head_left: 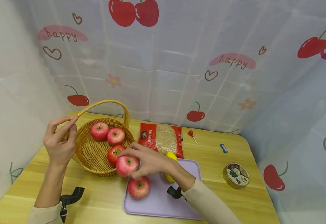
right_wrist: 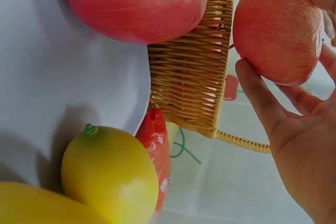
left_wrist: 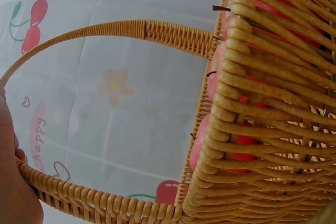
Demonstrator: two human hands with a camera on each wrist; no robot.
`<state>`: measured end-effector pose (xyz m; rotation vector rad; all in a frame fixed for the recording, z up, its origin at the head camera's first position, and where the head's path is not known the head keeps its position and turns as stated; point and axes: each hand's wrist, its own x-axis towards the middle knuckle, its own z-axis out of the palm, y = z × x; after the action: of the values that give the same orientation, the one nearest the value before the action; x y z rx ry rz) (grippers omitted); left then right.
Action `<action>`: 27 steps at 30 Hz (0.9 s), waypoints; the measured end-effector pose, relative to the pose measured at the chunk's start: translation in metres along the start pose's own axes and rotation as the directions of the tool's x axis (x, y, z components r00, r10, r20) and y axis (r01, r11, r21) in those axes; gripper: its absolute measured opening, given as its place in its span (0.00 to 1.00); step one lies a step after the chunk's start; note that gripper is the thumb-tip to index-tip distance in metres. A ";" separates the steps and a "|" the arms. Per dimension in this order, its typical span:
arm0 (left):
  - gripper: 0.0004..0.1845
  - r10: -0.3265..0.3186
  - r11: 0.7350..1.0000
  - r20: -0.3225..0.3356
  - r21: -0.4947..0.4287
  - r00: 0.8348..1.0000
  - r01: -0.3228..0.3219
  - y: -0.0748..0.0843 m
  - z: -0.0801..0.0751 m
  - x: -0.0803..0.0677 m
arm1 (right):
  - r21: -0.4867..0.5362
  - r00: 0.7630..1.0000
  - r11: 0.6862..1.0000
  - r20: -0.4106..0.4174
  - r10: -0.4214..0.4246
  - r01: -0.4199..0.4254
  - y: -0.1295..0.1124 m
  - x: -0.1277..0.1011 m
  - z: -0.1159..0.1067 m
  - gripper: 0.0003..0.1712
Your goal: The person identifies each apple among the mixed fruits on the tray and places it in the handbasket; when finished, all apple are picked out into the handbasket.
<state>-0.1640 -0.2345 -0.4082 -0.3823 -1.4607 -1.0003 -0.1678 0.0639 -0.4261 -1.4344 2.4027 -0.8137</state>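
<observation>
A wicker basket [head_left: 93,152] with a tall handle stands at the left of the table, several apples inside. My left hand [head_left: 60,138] grips the left side of the basket's handle [left_wrist: 94,30]. In my right hand [head_left: 149,160] an apple [head_left: 127,165] is held by fingers and thumb, over the basket's right rim; the right wrist view shows the held apple [right_wrist: 278,32] from below. Another apple [head_left: 139,187] lies on the lilac tray [head_left: 163,205], just below the held one. Yellow fruit, one a lemon [right_wrist: 110,171], sits on the tray, partly hidden by my right forearm.
Behind the tray lies a red bag of pale dry food [head_left: 163,138]. Farther right are a red lollipop [head_left: 191,133], a small blue wrapped candy [head_left: 223,148] and a round tin [head_left: 236,175]. A printed curtain [head_left: 174,62] hangs along the table's back edge.
</observation>
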 end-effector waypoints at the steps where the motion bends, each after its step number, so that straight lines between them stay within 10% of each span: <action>1: 0.09 0.000 1.000 0.001 0.000 1.000 0.000 0.001 0.000 0.000 | -0.007 1.000 1.000 -0.002 0.003 -0.003 0.000 0.001 0.000 0.40; 27: 0.08 -0.009 1.000 -0.002 0.006 1.000 0.009 -0.002 -0.001 -0.001 | -0.004 1.000 1.000 0.023 -0.003 0.003 -0.002 0.043 -0.006 0.38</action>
<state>-0.1643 -0.2362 -0.4099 -0.3705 -1.4641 -1.0036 -0.1907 0.0286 -0.4164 -1.4415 2.3871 -0.7890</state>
